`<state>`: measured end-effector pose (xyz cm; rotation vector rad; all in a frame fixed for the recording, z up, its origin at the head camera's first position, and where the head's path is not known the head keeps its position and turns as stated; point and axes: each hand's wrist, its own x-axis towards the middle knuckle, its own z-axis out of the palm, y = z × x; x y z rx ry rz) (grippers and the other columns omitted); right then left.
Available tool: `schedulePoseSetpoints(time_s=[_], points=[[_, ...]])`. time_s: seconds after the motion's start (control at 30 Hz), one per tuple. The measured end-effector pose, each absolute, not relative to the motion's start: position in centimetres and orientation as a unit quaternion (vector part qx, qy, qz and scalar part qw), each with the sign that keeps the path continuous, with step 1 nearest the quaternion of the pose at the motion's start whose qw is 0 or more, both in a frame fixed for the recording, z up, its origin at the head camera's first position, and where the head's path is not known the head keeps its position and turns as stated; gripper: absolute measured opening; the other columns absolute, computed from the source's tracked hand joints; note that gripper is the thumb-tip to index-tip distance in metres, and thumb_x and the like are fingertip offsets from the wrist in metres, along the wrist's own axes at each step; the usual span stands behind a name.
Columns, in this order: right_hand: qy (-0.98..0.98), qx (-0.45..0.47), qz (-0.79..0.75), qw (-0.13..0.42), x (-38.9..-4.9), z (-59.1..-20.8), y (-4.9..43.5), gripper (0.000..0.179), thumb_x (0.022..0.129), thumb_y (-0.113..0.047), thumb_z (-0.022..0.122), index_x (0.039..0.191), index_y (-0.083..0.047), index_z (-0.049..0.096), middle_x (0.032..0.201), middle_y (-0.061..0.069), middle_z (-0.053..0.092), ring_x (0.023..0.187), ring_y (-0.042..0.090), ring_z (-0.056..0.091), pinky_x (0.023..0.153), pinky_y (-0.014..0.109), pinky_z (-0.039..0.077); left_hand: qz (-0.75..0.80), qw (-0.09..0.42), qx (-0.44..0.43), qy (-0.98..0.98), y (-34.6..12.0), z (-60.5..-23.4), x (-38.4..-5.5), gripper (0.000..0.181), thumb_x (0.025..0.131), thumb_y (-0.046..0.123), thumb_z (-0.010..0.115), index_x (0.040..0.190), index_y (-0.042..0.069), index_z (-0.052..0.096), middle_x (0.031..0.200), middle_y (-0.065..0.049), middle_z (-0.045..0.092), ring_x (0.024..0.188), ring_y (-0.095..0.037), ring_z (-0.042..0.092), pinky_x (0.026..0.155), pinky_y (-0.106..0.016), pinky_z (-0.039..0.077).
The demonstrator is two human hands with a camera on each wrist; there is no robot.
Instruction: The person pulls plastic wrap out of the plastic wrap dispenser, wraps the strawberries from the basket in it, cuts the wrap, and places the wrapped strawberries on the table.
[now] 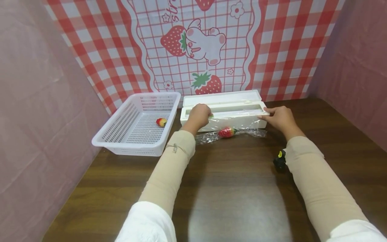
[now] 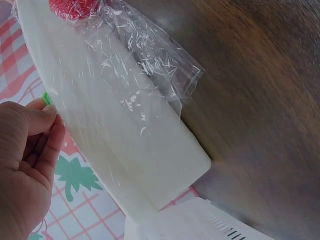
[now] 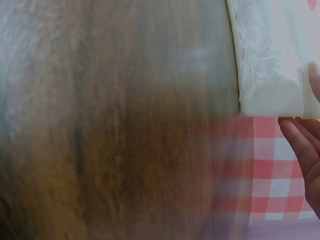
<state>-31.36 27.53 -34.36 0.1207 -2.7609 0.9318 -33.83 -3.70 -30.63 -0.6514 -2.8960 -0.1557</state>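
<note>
Fingers at white box, film across front, basket beside.

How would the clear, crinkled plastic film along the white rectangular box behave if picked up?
The clear, crinkled plastic film would probably flop, since its loose edge is wrinkled. It looks thin and see-through, so likely light. Its glossy highlights suggest it might slip.

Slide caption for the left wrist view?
Left hand pinches a green piece at a white box's edge, clear film across its side.
</note>
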Motion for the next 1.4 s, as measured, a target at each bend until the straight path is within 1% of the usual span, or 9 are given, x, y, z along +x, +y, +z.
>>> schedulePoseSetpoints(time_s=[0.23, 0.43, 0.57, 0.67, 0.97, 1.17, 1.27, 1.4], points=[[-0.940, 0.041, 0.321, 0.111, -31.4, -34.6, 27.6, 0.064, 0.086, -0.044, 0.072, 0.132, -0.003, 0.054, 0.082, 0.021, 0.066, 0.074, 0.030, 0.046, 0.053, 0.033, 0.041, -0.055, 0.085, -0.214, -0.971, -4.3, -30.8, -33.9, 0.013, 0.088, 0.011, 0.068, 0.097, 0.013, 0.077, 0.101, -0.004, 0.073, 0.098, -0.025, 0.064, 0.094, -0.034, 0.048], [-0.940, 0.039, 0.322, 0.109, -31.5, -34.7, 27.6, 0.063, 0.087, -0.043, 0.072, 0.133, -0.004, 0.053, 0.088, 0.024, 0.067, 0.076, 0.031, 0.047, 0.054, 0.033, 0.043, -0.066, 0.084, -0.210, -0.972, -4.7, -30.7, -33.9, 0.018, 0.083, 0.005, 0.068, 0.096, 0.013, 0.077, 0.100, -0.004, 0.073, 0.095, -0.025, 0.065, 0.092, -0.035, 0.049], [-0.941, 0.039, 0.319, 0.108, -31.6, -34.6, 27.5, 0.063, 0.087, -0.043, 0.071, 0.133, -0.004, 0.053, 0.094, 0.027, 0.066, 0.079, 0.032, 0.047, 0.056, 0.033, 0.043, -0.066, 0.082, -0.204, -0.973, -4.9, -30.7, -33.9, 0.017, 0.085, 0.007, 0.068, 0.097, 0.014, 0.077, 0.102, -0.003, 0.073, 0.098, -0.024, 0.065, 0.092, -0.035, 0.050], [-0.942, 0.038, 0.316, 0.106, -31.6, -34.6, 27.4, 0.064, 0.087, -0.044, 0.071, 0.134, -0.004, 0.053, 0.095, 0.027, 0.066, 0.080, 0.032, 0.047, 0.056, 0.033, 0.043, -0.064, 0.083, -0.200, -0.974, -5.1, -30.7, -33.8, 0.016, 0.085, 0.009, 0.069, 0.098, 0.014, 0.077, 0.104, -0.003, 0.073, 0.099, -0.024, 0.065, 0.090, -0.035, 0.051], [-0.941, 0.037, 0.318, 0.111, -31.5, -34.6, 27.3, 0.063, 0.087, -0.043, 0.071, 0.133, -0.003, 0.053, 0.088, 0.025, 0.066, 0.078, 0.031, 0.046, 0.055, 0.033, 0.042, -0.069, 0.090, -0.205, -0.972, -5.3, -30.6, -33.6, 0.014, 0.084, 0.007, 0.069, 0.094, 0.013, 0.078, 0.100, -0.005, 0.073, 0.095, -0.025, 0.065, 0.088, -0.036, 0.052], [-0.940, 0.036, 0.319, 0.111, -31.4, -34.7, 27.5, 0.064, 0.087, -0.044, 0.071, 0.133, -0.003, 0.052, 0.089, 0.025, 0.065, 0.079, 0.032, 0.047, 0.054, 0.033, 0.043, -0.071, 0.092, -0.200, -0.973, -6.0, -30.7, -33.8, 0.018, 0.083, 0.005, 0.068, 0.094, 0.015, 0.078, 0.100, -0.003, 0.073, 0.094, -0.024, 0.065, 0.087, -0.036, 0.052], [-0.940, 0.044, 0.317, 0.121, -31.4, -34.8, 27.7, 0.062, 0.087, -0.041, 0.071, 0.132, -0.002, 0.053, 0.085, 0.024, 0.066, 0.077, 0.031, 0.047, 0.053, 0.033, 0.042, -0.063, 0.101, -0.200, -0.973, -6.3, -30.9, -34.0, 0.015, 0.082, 0.005, 0.067, 0.087, 0.014, 0.078, 0.094, -0.004, 0.073, 0.089, -0.025, 0.065, 0.083, -0.037, 0.052], [-0.938, 0.054, 0.316, 0.131, -31.4, -34.7, 27.8, 0.060, 0.087, -0.038, 0.072, 0.131, -0.001, 0.055, 0.075, 0.020, 0.065, 0.072, 0.029, 0.046, 0.051, 0.032, 0.040, -0.049, 0.110, -0.205, -0.971, -6.6, -31.0, -34.2, 0.011, 0.084, 0.008, 0.067, 0.079, 0.013, 0.075, 0.088, -0.006, 0.072, 0.084, -0.026, 0.064, 0.081, -0.038, 0.052]])
